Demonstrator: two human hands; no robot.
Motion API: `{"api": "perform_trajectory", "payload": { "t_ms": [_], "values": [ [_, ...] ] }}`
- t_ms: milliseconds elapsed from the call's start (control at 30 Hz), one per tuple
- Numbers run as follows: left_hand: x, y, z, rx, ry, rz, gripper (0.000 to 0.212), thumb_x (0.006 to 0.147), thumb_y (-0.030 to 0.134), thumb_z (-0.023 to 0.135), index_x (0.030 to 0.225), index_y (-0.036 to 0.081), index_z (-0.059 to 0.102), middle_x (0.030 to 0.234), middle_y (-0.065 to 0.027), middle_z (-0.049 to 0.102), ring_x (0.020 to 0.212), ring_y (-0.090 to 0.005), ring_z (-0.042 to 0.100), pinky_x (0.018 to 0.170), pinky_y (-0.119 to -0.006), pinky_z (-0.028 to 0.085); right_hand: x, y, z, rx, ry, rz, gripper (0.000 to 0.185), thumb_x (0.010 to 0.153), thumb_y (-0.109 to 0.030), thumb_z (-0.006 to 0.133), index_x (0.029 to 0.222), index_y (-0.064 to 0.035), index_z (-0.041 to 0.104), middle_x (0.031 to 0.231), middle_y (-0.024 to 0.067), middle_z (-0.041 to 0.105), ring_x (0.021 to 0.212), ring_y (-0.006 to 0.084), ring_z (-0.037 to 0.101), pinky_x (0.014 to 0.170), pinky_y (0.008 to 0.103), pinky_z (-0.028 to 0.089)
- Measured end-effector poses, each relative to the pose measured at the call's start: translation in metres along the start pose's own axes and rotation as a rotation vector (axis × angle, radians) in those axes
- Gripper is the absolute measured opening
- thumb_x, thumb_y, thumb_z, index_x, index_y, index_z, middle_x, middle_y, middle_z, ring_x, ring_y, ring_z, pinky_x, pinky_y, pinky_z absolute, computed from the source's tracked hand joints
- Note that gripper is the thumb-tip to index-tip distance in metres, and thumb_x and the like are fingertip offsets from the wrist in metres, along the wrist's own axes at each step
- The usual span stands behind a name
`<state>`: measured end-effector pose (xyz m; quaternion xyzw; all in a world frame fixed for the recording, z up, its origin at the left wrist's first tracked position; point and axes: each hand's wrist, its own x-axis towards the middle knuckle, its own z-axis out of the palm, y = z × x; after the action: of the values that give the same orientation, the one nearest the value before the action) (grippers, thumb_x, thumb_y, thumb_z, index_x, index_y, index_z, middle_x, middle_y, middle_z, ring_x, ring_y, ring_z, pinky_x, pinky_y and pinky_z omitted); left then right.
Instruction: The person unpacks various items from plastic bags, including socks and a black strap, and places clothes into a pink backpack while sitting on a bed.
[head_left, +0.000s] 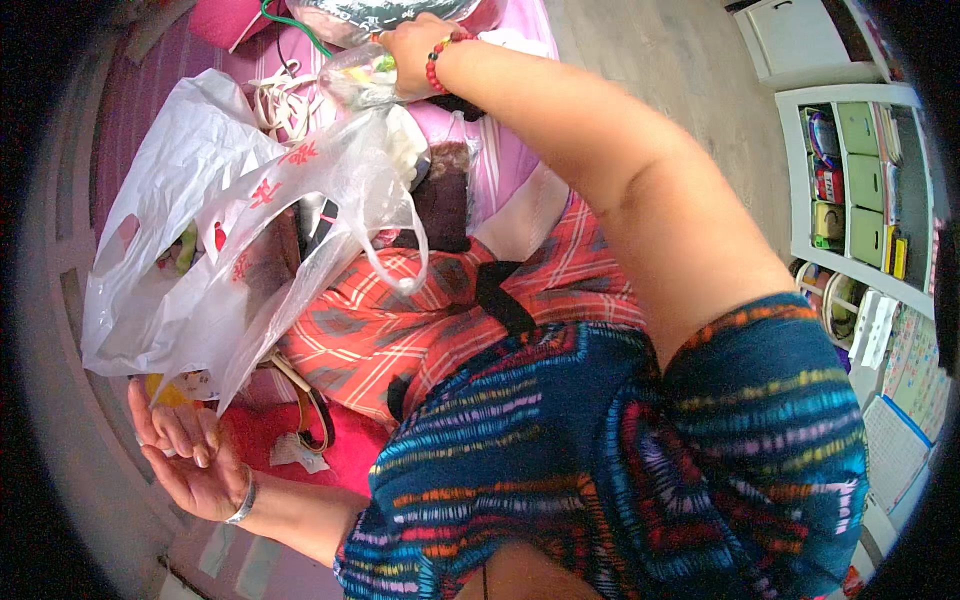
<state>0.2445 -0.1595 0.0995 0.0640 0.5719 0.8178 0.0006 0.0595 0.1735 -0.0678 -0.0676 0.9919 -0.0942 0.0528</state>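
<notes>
My right hand (421, 54), with a red bead bracelet, is at the far side of the bed, its fingers closed on a clear plastic bag (354, 81) of colourful small things. Part of that bag is hidden under the palm. Just beyond lies a larger clear bag (341, 21) with dark contents and printed writing. My left hand (187, 457) is palm up with nothing in it, the fingers loosely bent and apart. Near its fingertips stands a white plastic carrier bag (172, 157) with red print, a handle loop over my lap. Several things show through its film.
A bundle of white cord (289, 101) and a dark brown packed item (442, 199) lie on the pink striped bed cover (510, 161). A belt-like strap (319, 412) rests on red cloth (349, 450) at near left. A white shelf unit (784, 172) stands on the floor at right.
</notes>
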Motion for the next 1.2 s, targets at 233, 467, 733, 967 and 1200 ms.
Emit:
{"api": "perform_trajectory", "payload": {
  "t_ms": [233,467,733,967,1200],
  "values": [
    [0.003,-0.003,0.028,0.046,0.051,0.000,0.051,0.086,0.022,0.041,0.123,-0.009,0.025,0.065,0.0004,0.036,0.047,-0.0031,0.029,0.042,-0.017,0.025,-0.026,0.005,0.043,0.004,0.139,0.118,0.028,0.066,-0.011,0.053,0.094,-0.0135,0.058,0.101,0.0106,0.054,0.095,0.0268,0.051,0.079,0.0410,0.042],
    [0.005,-0.010,0.044,0.132,-0.097,-0.022,0.056,0.085,0.026,0.044,0.123,-0.009,0.023,0.067,0.0013,0.039,0.050,-0.0030,0.034,0.044,-0.014,0.029,-0.028,0.060,0.014,0.901,0.271,0.116,0.025,0.066,-0.018,0.063,0.088,-0.0059,0.061,0.082,0.0094,0.063,0.078,0.0191,0.060,0.069,0.0308,0.046],
    [0.008,-0.017,0.055,0.102,-0.009,-0.030,0.058,0.080,0.027,0.054,0.120,-0.007,0.030,0.057,0.0019,0.038,0.041,-0.0027,0.029,0.038,-0.016,0.023,-0.059,0.026,-0.042,2.136,-0.051,0.052,0.030,0.078,0.000,0.048,0.108,0.0029,0.045,0.103,0.0143,0.053,0.095,0.0249,0.053,0.084,0.0385,0.044],
    [0.003,-0.018,0.052,0.089,-0.015,-0.039,0.056,0.081,0.027,0.052,0.120,-0.007,0.030,0.056,0.0016,0.039,0.039,-0.0029,0.028,0.037,-0.017,0.021,-0.060,-0.024,-0.060,2.442,-0.296,-0.129,0.023,0.076,0.003,0.047,0.098,0.0072,0.048,0.096,0.0175,0.054,0.091,0.0297,0.055,0.085,0.0434,0.043],
    [0.003,-0.019,0.050,0.106,-0.022,-0.017,0.058,0.082,0.031,0.050,0.122,-0.006,0.029,0.057,0.0023,0.039,0.039,-0.0023,0.028,0.036,-0.016,0.023,-0.072,-0.092,-0.061,2.510,-0.565,-0.286,0.040,0.072,0.007,0.046,0.111,0.0011,0.045,0.106,0.0151,0.053,0.098,0.0281,0.052,0.090,0.0439,0.038]
  ]
}}
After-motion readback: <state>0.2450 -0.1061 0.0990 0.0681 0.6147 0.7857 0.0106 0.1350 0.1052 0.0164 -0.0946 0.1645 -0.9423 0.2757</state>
